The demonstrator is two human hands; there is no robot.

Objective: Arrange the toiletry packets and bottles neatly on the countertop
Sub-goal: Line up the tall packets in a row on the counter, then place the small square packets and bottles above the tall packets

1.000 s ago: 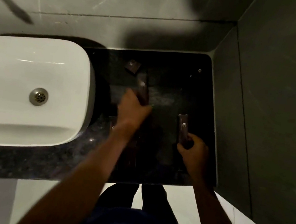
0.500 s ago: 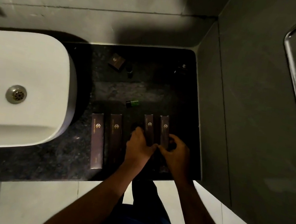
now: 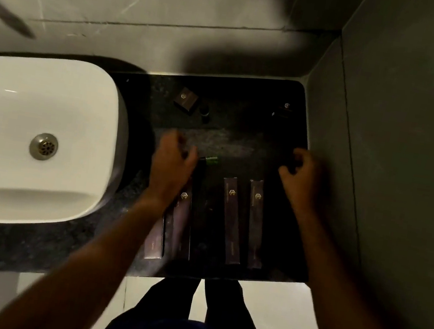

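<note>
Four long brown packets lie side by side near the front of the black countertop [image 3: 241, 145]. The right pair [image 3: 230, 220] [image 3: 256, 223] is fully visible. My left forearm partly covers the left pair [image 3: 180, 223] [image 3: 155, 242]. A small green bottle [image 3: 210, 160] lies on its side behind them. My left hand [image 3: 174, 160] hovers just left of it, fingers apart, with the thumb close to its dark cap. My right hand [image 3: 301, 174] hangs loosely curled and empty near the right wall. A small square box [image 3: 186, 99] and a dark bottle [image 3: 205, 112] sit at the back.
A white basin [image 3: 34, 137] with a metal drain takes up the left side. Another dark item [image 3: 286, 108] sits in the back right corner. Grey tiled walls close in the counter behind and to the right. The counter's front edge is at my legs.
Both hands have let go of the right pair of packets and moved away from me. The left went toward the green bottle, the right toward the wall.
</note>
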